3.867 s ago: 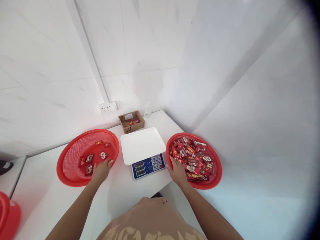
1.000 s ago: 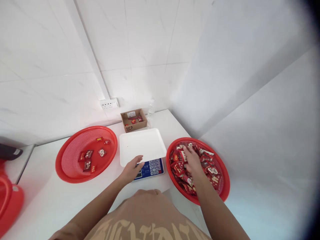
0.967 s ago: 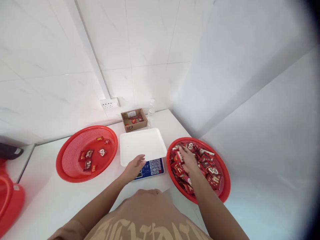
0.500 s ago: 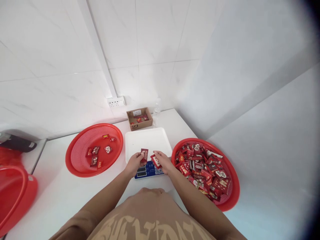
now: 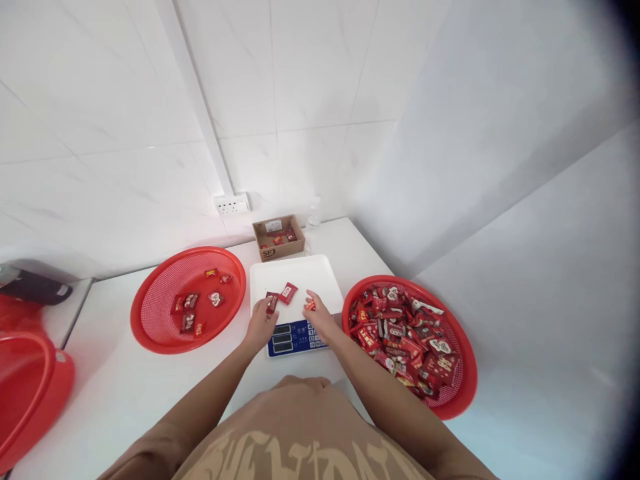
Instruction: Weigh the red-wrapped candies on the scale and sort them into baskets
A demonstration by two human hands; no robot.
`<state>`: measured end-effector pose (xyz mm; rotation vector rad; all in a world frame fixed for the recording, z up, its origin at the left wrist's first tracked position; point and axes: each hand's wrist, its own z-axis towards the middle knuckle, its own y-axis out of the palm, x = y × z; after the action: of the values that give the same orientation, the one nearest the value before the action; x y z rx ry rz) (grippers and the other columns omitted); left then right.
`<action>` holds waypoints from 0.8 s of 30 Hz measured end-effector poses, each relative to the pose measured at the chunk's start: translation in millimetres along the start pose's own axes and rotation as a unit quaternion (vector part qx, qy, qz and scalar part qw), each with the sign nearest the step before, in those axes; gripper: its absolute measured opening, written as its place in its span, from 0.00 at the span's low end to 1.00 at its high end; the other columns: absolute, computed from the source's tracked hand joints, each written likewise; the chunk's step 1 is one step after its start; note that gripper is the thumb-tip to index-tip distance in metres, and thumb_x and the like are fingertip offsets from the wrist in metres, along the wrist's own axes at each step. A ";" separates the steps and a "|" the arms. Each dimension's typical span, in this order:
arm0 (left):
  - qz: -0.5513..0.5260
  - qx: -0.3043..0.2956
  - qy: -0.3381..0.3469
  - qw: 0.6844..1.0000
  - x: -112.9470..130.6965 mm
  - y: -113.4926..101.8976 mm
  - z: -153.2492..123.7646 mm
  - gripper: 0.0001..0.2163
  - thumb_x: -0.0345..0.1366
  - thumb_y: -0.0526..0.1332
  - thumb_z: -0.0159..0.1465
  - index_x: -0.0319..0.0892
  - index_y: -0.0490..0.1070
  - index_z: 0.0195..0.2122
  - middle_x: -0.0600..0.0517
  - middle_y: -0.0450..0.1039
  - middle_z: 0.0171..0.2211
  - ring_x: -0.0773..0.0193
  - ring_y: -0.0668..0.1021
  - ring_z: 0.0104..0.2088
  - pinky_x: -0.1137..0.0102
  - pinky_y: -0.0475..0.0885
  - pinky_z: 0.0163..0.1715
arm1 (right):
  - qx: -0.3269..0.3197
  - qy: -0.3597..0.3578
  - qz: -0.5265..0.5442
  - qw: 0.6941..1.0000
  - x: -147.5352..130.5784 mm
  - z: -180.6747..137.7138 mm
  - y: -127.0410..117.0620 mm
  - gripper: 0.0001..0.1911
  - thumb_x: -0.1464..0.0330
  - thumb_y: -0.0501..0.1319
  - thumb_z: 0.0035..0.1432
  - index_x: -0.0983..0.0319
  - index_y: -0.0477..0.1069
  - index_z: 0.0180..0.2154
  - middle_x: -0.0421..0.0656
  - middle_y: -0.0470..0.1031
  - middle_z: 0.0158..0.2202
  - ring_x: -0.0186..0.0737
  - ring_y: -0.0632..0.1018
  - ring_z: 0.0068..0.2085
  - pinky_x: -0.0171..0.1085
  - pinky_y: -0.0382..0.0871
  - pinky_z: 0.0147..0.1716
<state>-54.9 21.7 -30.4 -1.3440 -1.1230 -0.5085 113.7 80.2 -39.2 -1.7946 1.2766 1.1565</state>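
Observation:
At the near left of the white pan (image 5: 313, 275) of a weighing scale, my left hand (image 5: 260, 325) pinches a dark red wrapped candy (image 5: 271, 303). A red candy packet with a pale patch (image 5: 288, 293) lies flat on the pan between my hands. My right hand (image 5: 321, 321), at the pan's near right, has its fingers closed around a small red-and-yellow wrapped candy (image 5: 310, 305). Below the pan shows the scale's blue panel (image 5: 299, 337), with displays and keys partly covered by my right hand.
To the right stands a red basket (image 5: 467, 373) heaped with red candy packets. Another red basket (image 5: 140, 317) on the left holds several candies. Behind the scale are a small cardboard box (image 5: 281, 251) with candies and a clear bottle (image 5: 314, 215). A red tub (image 5: 60, 373) stands far left.
The red packet with the pale patch now lies on the pan. My hands have moved slightly apart. A small red-and-yellow candy now shows in my right hand.

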 end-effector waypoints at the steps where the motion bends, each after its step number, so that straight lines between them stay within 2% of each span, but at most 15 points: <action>1: 0.013 -0.003 0.030 0.999 -0.4 2.9 0.2 0.19 0.33 0.57 0.59 0.42 0.63 0.53 0.43 0.62 0.54 0.60 0.73 0.46 0.64 0.70 0.46 | -0.021 -0.012 0.020 1.000 -1.8 -0.4 4.1 0.41 0.72 0.57 0.45 0.53 0.51 0.62 0.45 0.63 0.59 0.39 0.70 0.54 0.40 0.62 0.54; 4: 0.037 -0.010 0.080 0.996 1.0 6.8 -0.7 0.19 0.33 0.56 0.58 0.43 0.64 0.52 0.43 0.60 0.56 0.60 0.72 0.46 0.63 0.71 0.45 | -0.060 -0.050 0.029 0.997 -10.1 -1.9 9.9 0.44 0.72 0.58 0.43 0.50 0.47 0.63 0.43 0.58 0.62 0.42 0.66 0.58 0.43 0.61 0.54; 6: 0.043 -0.013 0.095 0.995 3.0 4.2 -3.0 0.19 0.34 0.56 0.59 0.43 0.64 0.52 0.43 0.58 0.57 0.61 0.73 0.45 0.63 0.71 0.45 | -0.036 -0.068 -0.007 0.997 -14.3 -4.6 0.1 0.41 0.71 0.58 0.45 0.49 0.50 0.62 0.41 0.55 0.63 0.44 0.63 0.60 0.45 0.59 0.56; 9: 0.034 -0.019 0.083 0.996 4.8 -5.5 -10.0 0.18 0.36 0.54 0.60 0.43 0.64 0.52 0.44 0.62 0.55 0.64 0.74 0.40 0.64 0.72 0.43 | 0.060 -0.121 -0.097 0.986 -13.9 -13.2 -41.0 0.33 0.68 0.55 0.50 0.52 0.57 0.59 0.42 0.59 0.61 0.44 0.64 0.59 0.47 0.57 0.58; 12: 0.013 -0.035 0.017 0.999 3.0 -16.2 -20.6 0.18 0.40 0.54 0.60 0.43 0.65 0.51 0.45 0.66 0.52 0.66 0.75 0.33 0.64 0.73 0.39 | 0.192 -0.196 -0.240 0.931 -3.8 -27.9 -98.9 0.28 0.66 0.52 0.53 0.60 0.59 0.57 0.49 0.63 0.58 0.45 0.63 0.59 0.48 0.53 0.59; 13: 0.004 -0.038 -0.008 0.999 1.9 -19.3 -24.4 0.19 0.42 0.54 0.59 0.43 0.65 0.51 0.45 0.67 0.51 0.65 0.75 0.32 0.64 0.73 0.37 | 0.224 -0.187 -0.298 0.909 1.5 -33.9 -116.8 0.28 0.66 0.51 0.54 0.62 0.59 0.57 0.51 0.63 0.58 0.46 0.61 0.60 0.49 0.52 0.60; 15: -0.016 -0.040 -0.046 0.998 0.2 -24.3 -31.3 0.21 0.44 0.55 0.59 0.42 0.64 0.51 0.44 0.69 0.50 0.64 0.76 0.33 0.64 0.74 0.36 | 0.266 -0.102 -0.402 0.870 13.6 -46.0 -144.4 0.29 0.64 0.53 0.54 0.62 0.58 0.59 0.54 0.59 0.60 0.52 0.58 0.61 0.54 0.52 0.58; 17: -0.030 -0.043 -0.066 0.996 0.8 -27.9 -36.5 0.22 0.46 0.56 0.57 0.42 0.65 0.50 0.44 0.70 0.50 0.63 0.76 0.34 0.64 0.74 0.35 | 0.250 -0.007 -0.473 0.845 25.2 -56.7 -159.2 0.33 0.59 0.56 0.54 0.59 0.55 0.60 0.56 0.55 0.61 0.58 0.57 0.62 0.57 0.54 0.55; 19: -0.034 -0.051 -0.073 0.995 4.1 -30.1 -39.7 0.22 0.47 0.56 0.56 0.42 0.66 0.49 0.44 0.70 0.50 0.62 0.76 0.34 0.64 0.74 0.35 | 0.221 0.049 -0.516 0.826 33.4 -63.5 -163.6 0.36 0.55 0.58 0.52 0.55 0.52 0.61 0.55 0.56 0.61 0.61 0.59 0.60 0.57 0.57 0.51; 22: -0.033 -0.064 -0.078 0.994 10.3 -29.9 -41.8 0.22 0.48 0.56 0.56 0.42 0.66 0.48 0.45 0.70 0.50 0.62 0.77 0.35 0.64 0.75 0.35 | 0.217 0.047 -0.537 0.814 37.9 -65.1 -163.1 0.30 0.59 0.55 0.56 0.55 0.55 0.60 0.54 0.63 0.56 0.56 0.66 0.56 0.49 0.62 0.47; 24: -0.036 -0.074 -0.081 0.993 12.6 -28.2 -42.6 0.21 0.49 0.55 0.56 0.43 0.66 0.47 0.46 0.71 0.48 0.63 0.77 0.34 0.64 0.75 0.35 | 0.217 0.040 -0.526 0.821 37.3 -62.6 -164.2 0.24 0.64 0.51 0.59 0.57 0.58 0.57 0.52 0.69 0.51 0.49 0.72 0.49 0.42 0.64 0.43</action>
<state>-58.6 -20.4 1.0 -1.4985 -1.2909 -0.5518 292.5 64.4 -46.1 -1.7558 0.3400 0.1366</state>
